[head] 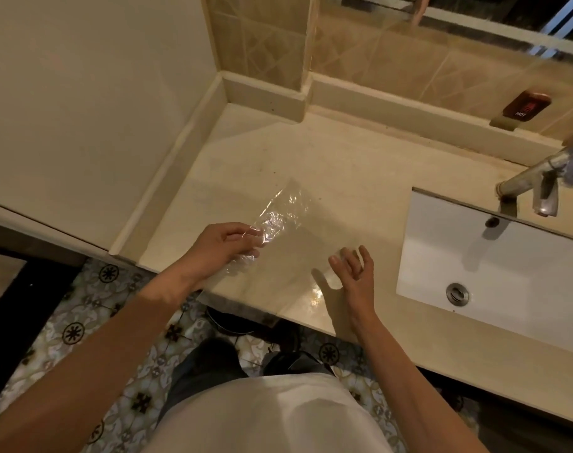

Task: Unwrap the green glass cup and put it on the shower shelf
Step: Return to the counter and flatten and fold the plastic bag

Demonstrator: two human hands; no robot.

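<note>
A: How is the scene lit?
B: Dim, warm yellow light from above; the right hand [352, 276] casts a soft shadow on the bench [344, 178] to its left, beside a small glare patch.

A: Image quality?
B: Slightly soft throughout; wide-angle bending at the edges; film [278, 214] beyond the left hand [219, 246] glints.

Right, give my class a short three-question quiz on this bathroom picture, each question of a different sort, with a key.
1. True or false: the left hand pinches the clear plastic wrap.
2. What lies right of the counter? A) stove B) sink C) bathtub
3. Fill in: the right hand is ____ and holds nothing.

Key: 1 true; 2 B; 3 open. No green cup shows in this view.
</note>
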